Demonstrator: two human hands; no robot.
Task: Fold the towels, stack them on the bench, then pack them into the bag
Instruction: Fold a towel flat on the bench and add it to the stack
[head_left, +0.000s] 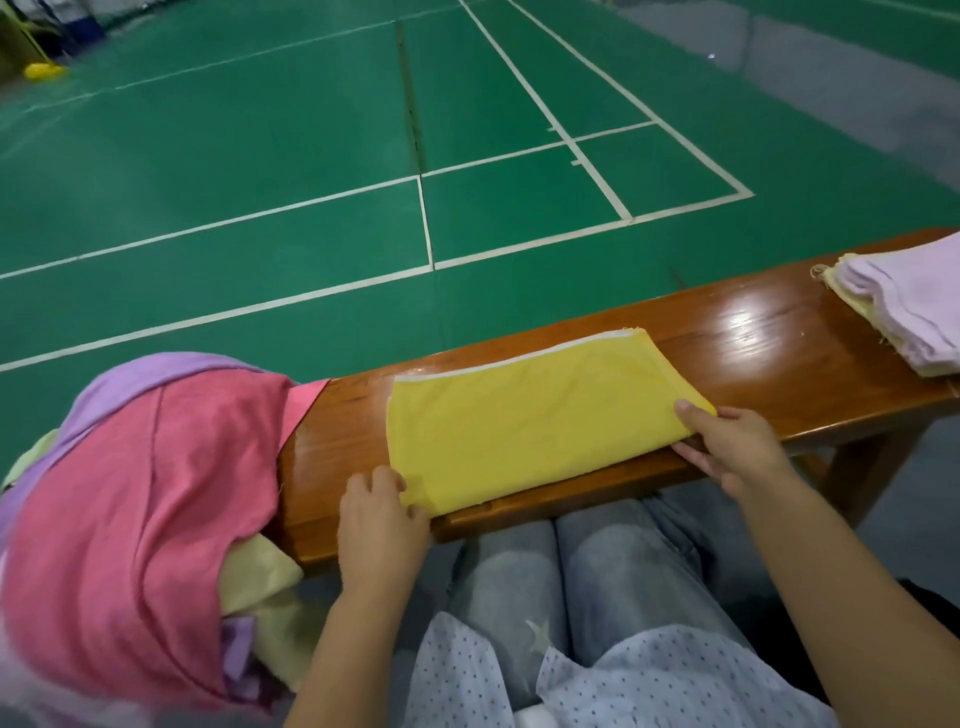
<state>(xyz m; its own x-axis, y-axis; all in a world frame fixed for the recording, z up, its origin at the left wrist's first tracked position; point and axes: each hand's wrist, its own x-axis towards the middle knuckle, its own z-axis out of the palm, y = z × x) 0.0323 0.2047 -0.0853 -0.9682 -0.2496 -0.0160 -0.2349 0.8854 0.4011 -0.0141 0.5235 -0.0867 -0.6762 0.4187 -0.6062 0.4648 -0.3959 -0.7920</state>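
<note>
1. Lying flat across the wooden tabletop (737, 332), a yellow towel (530, 410) is folded into a long band, with a white-trimmed edge along its far side.
2. Left hand (382, 519): fingers curled, pinching the towel's near-left corner at the front edge of the tabletop.
3. Right hand (727, 447): thumb on top of the towel's right end and fingers underneath, gripping that end where it meets the front edge.
4. Folded stack (904, 306): a lilac towel on top of a pale yellow one, resting on the right end of the tabletop, well apart from the yellow towel and partly cut off by the picture edge.
5. Unfolded pile (135, 509): a pink towel on top, with lilac and pale yellow cloth showing beneath it, heaped at the left end of the tabletop and hanging past it.
6. Person: knees in grey jeans (566, 571) are directly below the front edge, between the two forearms.
7. Floor: a green court (260, 156) with white lines lies beyond the tabletop.
</note>
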